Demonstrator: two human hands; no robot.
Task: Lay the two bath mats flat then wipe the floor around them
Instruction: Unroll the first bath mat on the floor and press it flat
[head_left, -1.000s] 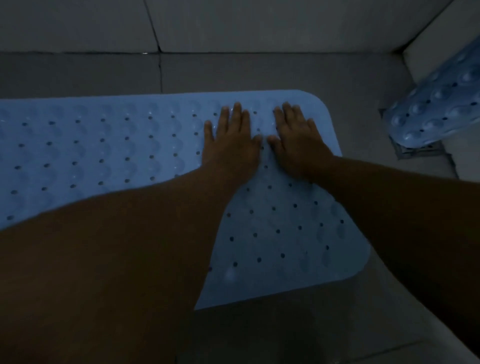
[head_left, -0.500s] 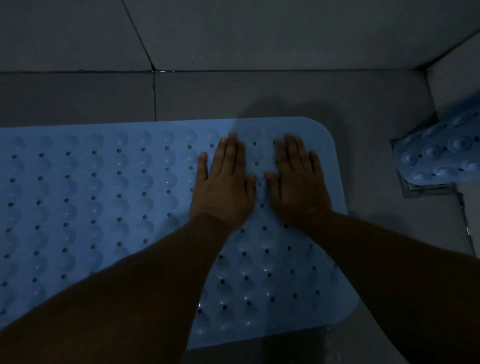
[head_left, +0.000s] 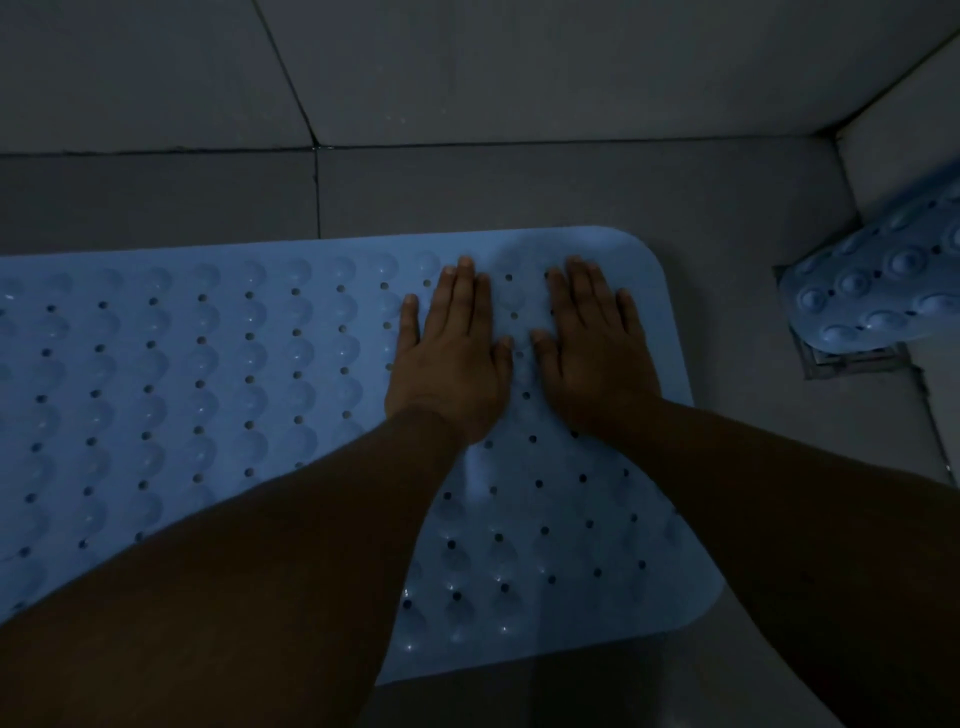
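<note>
A light blue rubber bath mat (head_left: 208, 374) with rows of holes and bumps lies flat on the grey tiled floor, running off the left edge of the view. My left hand (head_left: 452, 353) and my right hand (head_left: 592, 348) press palm down, side by side, on its far right end, fingers straight and holding nothing. A second blue mat (head_left: 878, 291), suction cups up, leans curled in the right corner, partly off the floor.
The room is dim. A tiled wall (head_left: 519, 67) rises just beyond the mat and another wall closes the right corner. A square metal floor drain (head_left: 852, 361) sits under the second mat's edge. Bare floor (head_left: 779, 441) shows right of the flat mat.
Both hands have slid a little toward me along the mat, staying flat on it. The view has tilted up, showing more wall.
</note>
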